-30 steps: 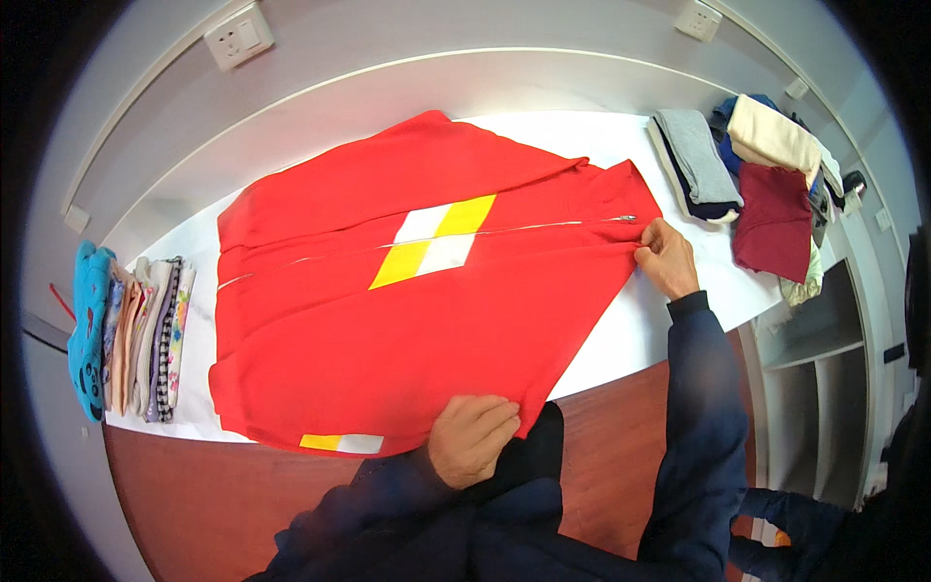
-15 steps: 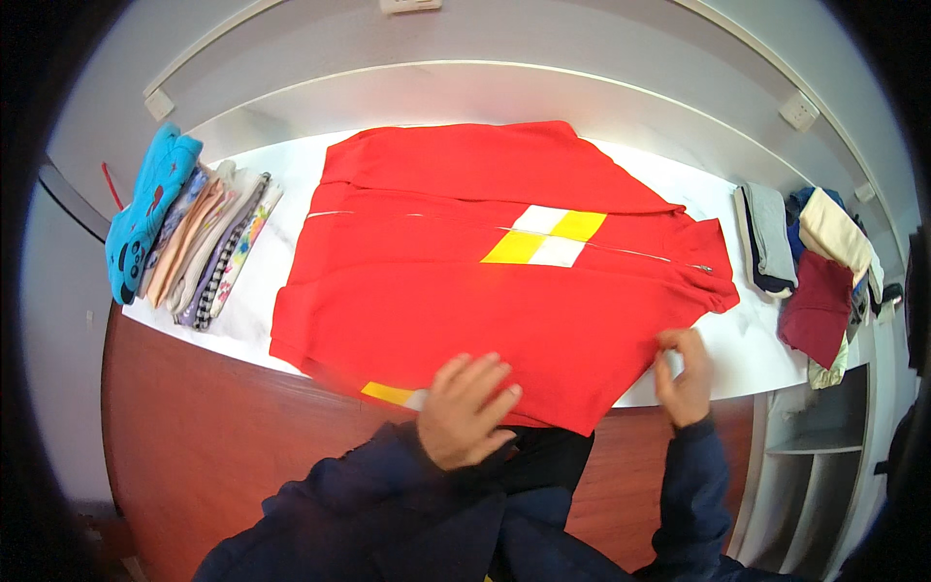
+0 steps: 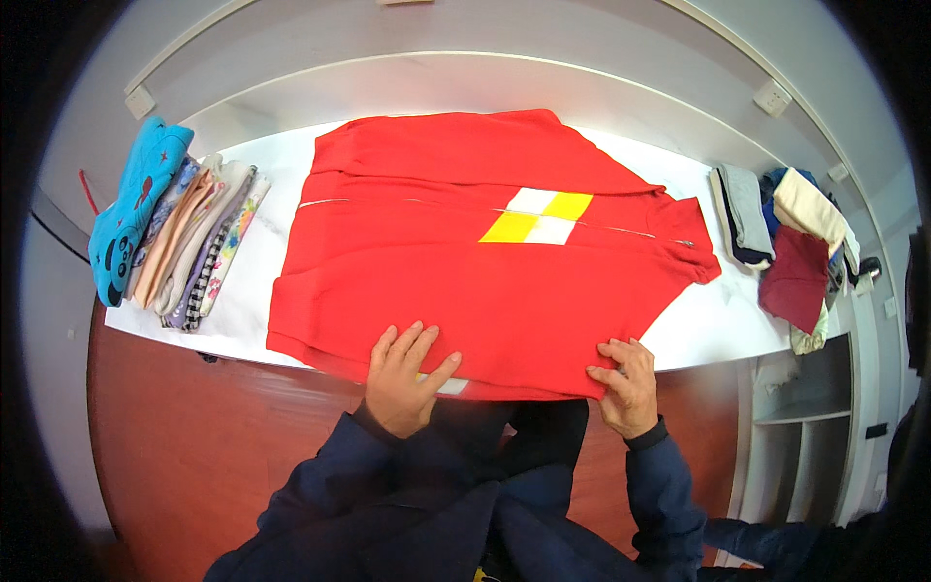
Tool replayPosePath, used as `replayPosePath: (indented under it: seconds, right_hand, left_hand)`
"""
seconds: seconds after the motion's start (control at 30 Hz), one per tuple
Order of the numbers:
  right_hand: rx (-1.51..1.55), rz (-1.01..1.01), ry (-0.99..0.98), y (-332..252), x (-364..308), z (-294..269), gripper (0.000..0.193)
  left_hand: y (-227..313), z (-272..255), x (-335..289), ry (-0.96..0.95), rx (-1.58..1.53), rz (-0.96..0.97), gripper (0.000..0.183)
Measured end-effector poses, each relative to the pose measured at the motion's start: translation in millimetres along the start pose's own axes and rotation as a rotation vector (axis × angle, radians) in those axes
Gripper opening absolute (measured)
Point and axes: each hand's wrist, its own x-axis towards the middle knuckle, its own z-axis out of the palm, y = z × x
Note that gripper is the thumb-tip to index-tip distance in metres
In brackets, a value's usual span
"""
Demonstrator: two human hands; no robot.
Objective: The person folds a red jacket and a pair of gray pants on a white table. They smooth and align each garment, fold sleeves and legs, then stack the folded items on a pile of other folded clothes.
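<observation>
A red zip jacket (image 3: 427, 291) with a yellow and white checked patch on its chest lies spread on the white table (image 3: 679, 335), collar to the right. My left hand (image 3: 407, 380) rests flat on its near sleeve, fingers apart, partly covering a yellow and white stripe. At the near right edge of the jacket, my right hand (image 3: 628, 393) has its fingers bent onto the red cloth, thumb close to the forefinger, pinching the sleeve. The near edge hangs slightly over the table's front.
On the left stands a row of folded clothes (image 3: 199, 242) beside a bright blue printed garment (image 3: 136, 213). At the right lie a folded grey garment (image 3: 742, 218), a maroon one (image 3: 795, 281) and a cream one (image 3: 808, 209). An open shelf (image 3: 805, 422) sits below.
My left hand has moved left onto the sleeve, and my right hand has come left and down onto its edge. The sleeve's near right corner, which hung lower, is now drawn up.
</observation>
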Motion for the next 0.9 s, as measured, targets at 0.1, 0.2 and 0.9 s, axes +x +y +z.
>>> replayPosePath:
  seconds: [0.1,0.2,0.9]
  right_hand:
    - [0.07,0.026,0.029,10.0,-4.8,-1.2,0.029]
    - [0.1,0.033,0.039,12.1,-3.6,-5.1,0.025]
    - [0.03,0.12,0.231,7.5,-1.3,5.6,0.034]
  left_hand:
    - [-2.5,-0.2,-1.0,0.02,-0.008,0.019,0.048]
    - [-7.0,0.4,-2.9,0.06,-0.041,0.029,0.046]
    - [-16.0,1.5,-0.9,0.164,-0.156,0.001,0.034]
